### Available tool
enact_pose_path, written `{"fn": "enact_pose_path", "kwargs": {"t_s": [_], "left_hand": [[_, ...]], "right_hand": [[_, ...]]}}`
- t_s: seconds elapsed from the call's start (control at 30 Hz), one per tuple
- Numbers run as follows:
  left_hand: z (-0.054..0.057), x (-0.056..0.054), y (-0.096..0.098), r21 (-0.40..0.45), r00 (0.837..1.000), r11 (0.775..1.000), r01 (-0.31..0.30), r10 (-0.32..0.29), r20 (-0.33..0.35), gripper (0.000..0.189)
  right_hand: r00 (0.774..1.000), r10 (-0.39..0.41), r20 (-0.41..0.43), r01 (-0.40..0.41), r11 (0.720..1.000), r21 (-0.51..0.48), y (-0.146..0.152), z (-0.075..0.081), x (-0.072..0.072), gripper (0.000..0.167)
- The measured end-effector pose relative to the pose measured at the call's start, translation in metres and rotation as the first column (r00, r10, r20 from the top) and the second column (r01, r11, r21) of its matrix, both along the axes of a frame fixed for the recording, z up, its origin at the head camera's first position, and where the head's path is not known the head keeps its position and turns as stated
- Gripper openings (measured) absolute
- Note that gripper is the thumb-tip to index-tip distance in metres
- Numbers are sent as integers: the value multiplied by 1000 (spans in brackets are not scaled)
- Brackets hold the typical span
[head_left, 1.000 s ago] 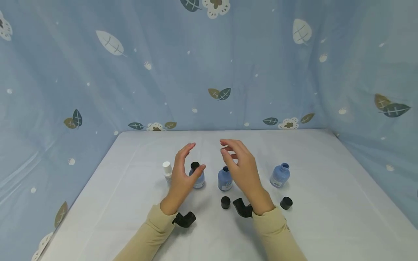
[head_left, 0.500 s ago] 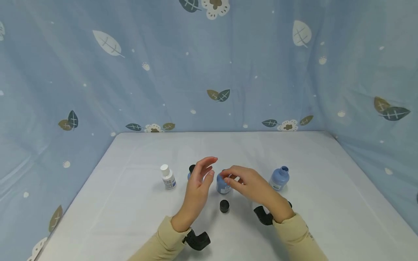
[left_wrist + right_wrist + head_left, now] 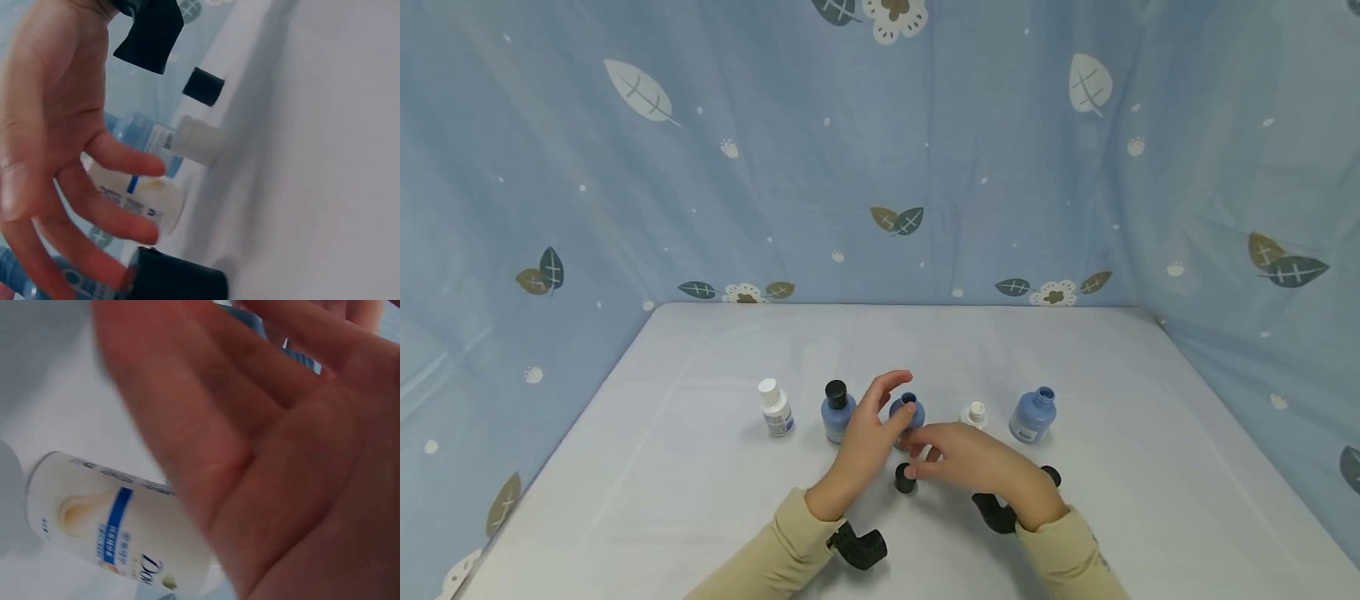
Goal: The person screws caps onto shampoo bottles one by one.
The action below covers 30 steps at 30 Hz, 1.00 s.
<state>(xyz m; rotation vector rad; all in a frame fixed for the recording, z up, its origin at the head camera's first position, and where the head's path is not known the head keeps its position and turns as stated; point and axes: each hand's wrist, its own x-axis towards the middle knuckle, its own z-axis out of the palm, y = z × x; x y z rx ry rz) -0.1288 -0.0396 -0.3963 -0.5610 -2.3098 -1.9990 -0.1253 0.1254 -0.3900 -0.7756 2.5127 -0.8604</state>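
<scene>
My left hand (image 3: 867, 437) hovers by the uncapped blue bottle (image 3: 913, 405), its fingers loosely bent and apart; the thumb overlaps the bottle in the head view. My right hand (image 3: 973, 458) reaches in low from the right. Its thumb tip is at the small black cap (image 3: 904, 479) on the table; whether they touch I cannot tell. In the left wrist view, my left hand (image 3: 69, 162) holds nothing. My right hand (image 3: 250, 425) fills much of the right wrist view, its fingertips mostly hidden, with a white labelled bottle (image 3: 119, 525) beyond it.
On the white table (image 3: 700, 367) stand a white-capped bottle (image 3: 777, 410), a black-capped blue bottle (image 3: 837, 414), a partly hidden white bottle (image 3: 975, 413) and an open blue bottle (image 3: 1033, 415). Another black cap (image 3: 1051, 475) shows behind the right wrist. A blue patterned curtain (image 3: 760, 167) surrounds the table.
Both hands have come down and closer together; the right has lowered from the middle blue bottle towards the black cap. The white bottle behind the right hand has come into view.
</scene>
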Motion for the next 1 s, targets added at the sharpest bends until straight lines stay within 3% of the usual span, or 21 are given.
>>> {"fn": "enact_pose_path", "kwargs": {"t_s": [0.13,0.27,0.53,0.67,0.7,0.8,0.93,1.0], "left_hand": [[-3,-3,0,6,1000,1000,15,-15,-1,37],[-11,-6,1,2,999,999,34,-34,10,37],[-53,-22,6,-48,999,998,49,-49,-12,40],[-63,-24,6,-68,998,997,36,-39,-52,40],[-64,-24,6,-73,997,997,27,-32,-72,38],[-54,-17,3,-66,997,998,14,-19,-80,30],[-41,-11,2,-23,998,999,37,-38,-46,26],[-42,-12,2,-9,998,999,47,-48,-45,27]], "right_hand": [[1000,7,27,-9,998,58,-4,-5,-1,40],[999,32,0,-32,997,75,-6,-10,-2,39],[996,52,-66,-46,995,88,-9,-16,-3,33],[995,37,-95,-27,994,109,-11,-19,-3,31],[994,34,-101,-23,994,110,-11,-19,-3,31],[992,40,-123,-27,994,103,-12,-22,-5,30],[989,39,-144,-25,995,101,-7,-23,-8,29],[987,35,-159,-18,995,102,-4,-21,-9,27]]}}
